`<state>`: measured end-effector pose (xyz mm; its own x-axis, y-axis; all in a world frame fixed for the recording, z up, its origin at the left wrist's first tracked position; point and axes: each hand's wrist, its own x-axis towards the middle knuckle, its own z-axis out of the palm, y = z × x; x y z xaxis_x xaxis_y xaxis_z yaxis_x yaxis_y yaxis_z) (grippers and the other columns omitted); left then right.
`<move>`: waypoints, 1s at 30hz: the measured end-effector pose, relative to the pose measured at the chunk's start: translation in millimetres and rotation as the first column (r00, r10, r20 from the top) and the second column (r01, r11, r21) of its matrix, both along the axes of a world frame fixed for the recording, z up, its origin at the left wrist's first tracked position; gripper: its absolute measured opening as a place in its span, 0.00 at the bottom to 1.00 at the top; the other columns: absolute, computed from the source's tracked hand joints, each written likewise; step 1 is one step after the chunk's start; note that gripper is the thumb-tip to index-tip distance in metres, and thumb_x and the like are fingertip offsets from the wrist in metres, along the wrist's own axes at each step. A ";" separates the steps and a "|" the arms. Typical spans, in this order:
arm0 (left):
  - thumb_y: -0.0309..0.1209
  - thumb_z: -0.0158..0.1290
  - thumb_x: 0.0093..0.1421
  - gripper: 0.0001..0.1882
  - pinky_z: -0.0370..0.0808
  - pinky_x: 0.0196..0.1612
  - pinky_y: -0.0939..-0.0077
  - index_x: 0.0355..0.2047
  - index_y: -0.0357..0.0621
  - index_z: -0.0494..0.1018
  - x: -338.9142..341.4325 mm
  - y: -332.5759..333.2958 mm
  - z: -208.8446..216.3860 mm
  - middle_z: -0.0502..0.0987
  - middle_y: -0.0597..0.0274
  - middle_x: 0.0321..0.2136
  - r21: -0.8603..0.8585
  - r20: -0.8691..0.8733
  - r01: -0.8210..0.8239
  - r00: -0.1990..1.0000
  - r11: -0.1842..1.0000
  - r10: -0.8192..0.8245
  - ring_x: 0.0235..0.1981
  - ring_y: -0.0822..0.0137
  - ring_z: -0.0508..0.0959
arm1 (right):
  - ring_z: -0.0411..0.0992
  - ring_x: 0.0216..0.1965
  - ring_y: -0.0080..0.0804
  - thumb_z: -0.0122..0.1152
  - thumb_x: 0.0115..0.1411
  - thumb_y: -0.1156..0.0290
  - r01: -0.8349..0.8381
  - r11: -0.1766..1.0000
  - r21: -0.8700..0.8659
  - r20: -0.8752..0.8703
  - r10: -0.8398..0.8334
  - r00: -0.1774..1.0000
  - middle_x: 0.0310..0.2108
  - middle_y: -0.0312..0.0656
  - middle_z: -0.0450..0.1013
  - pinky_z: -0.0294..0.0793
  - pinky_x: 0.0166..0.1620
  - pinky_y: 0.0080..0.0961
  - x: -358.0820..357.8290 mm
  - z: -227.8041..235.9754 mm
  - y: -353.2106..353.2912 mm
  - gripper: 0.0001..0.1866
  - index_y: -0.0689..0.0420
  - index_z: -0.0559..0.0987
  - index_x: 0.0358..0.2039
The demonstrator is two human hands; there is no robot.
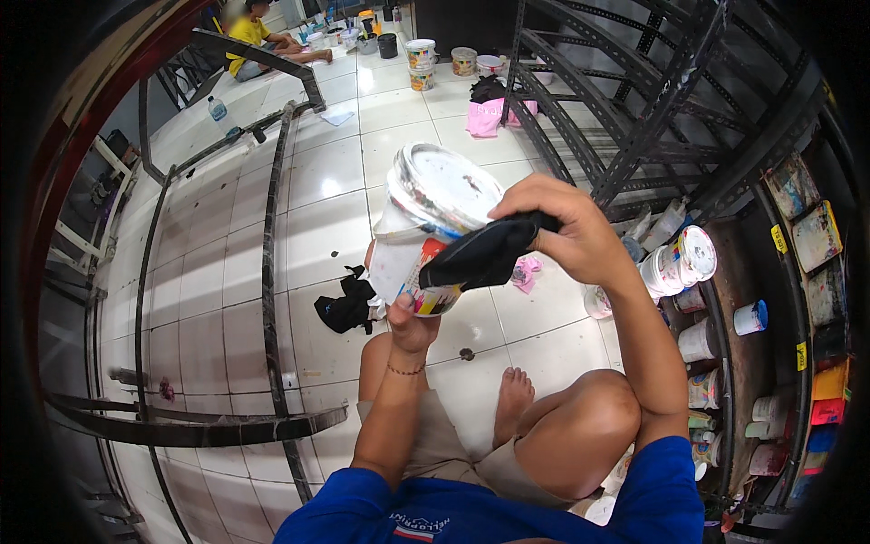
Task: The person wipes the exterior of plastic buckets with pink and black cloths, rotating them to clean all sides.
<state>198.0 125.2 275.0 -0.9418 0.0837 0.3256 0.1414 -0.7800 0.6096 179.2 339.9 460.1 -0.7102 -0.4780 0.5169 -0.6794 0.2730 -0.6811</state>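
"White plastic is forming the lidded tub (pixel 417 222). Where is the head view showing it?"

"It is sitting in the left hand (pixel 412 331), in front of the torso and, in the picture, above the knees. Clearance from the white tile floor (pixel 322 181) is not showing, so I cannot tell it."

"How is the long axis running?"

"It is leaning off vertical. The base is pointing down toward the left palm; the lid (pixel 450 181) is facing upward and tipping to the right, with its left edge sitting higher in the picture than its right edge."

"State the grip of each hand."

"The left hand is opening only as wide as the lower body of the tub requires: its thumb is pressing the near side, while most of its fingers are hiding behind. The right hand (pixel 573 222) is pinching a black cloth (pixel 480 254) between thumb and fingers, near the right edge of the lid. The cloth is hanging down and left, covering part of the coloured label. I cannot tell whether it is touching the wall."

"Surroundings?"

"Another piece of black fabric (pixel 344 310) is lying on the tiles to the left. A pink scrap (pixel 525 274) is lying to the right."
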 end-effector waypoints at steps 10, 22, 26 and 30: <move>0.50 0.67 0.50 0.53 0.71 0.62 0.58 0.67 0.48 0.47 -3.7 -11.8 -22.3 0.65 0.53 0.60 0.030 -0.039 0.065 0.997 0.997 -0.064 0.60 0.57 0.70 | 0.76 0.37 0.35 0.64 0.50 0.81 0.105 0.994 0.003 -0.051 -0.105 0.993 0.35 0.43 0.77 0.75 0.42 0.26 16.2 10.9 -19.7 0.13 0.62 0.81 0.39; 0.49 0.68 0.47 0.57 0.67 0.63 0.57 0.68 0.44 0.45 7.4 -4.8 -33.6 0.62 0.53 0.61 -0.010 0.056 0.012 0.998 1.000 -0.012 0.61 0.56 0.67 | 0.78 0.41 0.32 0.55 0.58 0.69 0.260 0.586 -0.768 0.301 -0.028 0.953 0.45 0.49 0.76 0.77 0.47 0.25 26.3 37.3 13.4 0.23 0.69 0.72 0.52; 0.59 0.59 0.48 0.56 0.67 0.64 0.50 0.70 0.45 0.49 6.9 -6.5 -31.7 0.59 0.51 0.66 0.073 0.103 0.265 0.957 0.962 -0.271 0.63 0.50 0.66 | 0.74 0.37 0.22 0.54 0.59 0.78 0.347 0.728 -0.592 0.128 -0.339 0.932 0.38 0.45 0.78 0.73 0.46 0.19 15.3 28.6 19.4 0.01 0.61 0.72 0.31; 0.66 0.55 0.46 0.58 0.66 0.64 0.46 0.71 0.49 0.49 9.7 6.4 -0.4 0.56 0.50 0.68 0.158 0.125 0.390 0.903 0.907 -0.410 0.65 0.48 0.64 | 0.71 0.33 0.25 0.62 0.59 0.75 0.524 0.830 -0.192 -0.016 -0.537 0.844 0.30 0.41 0.74 0.71 0.39 0.24 24.9 30.7 -8.5 0.06 0.62 0.76 0.34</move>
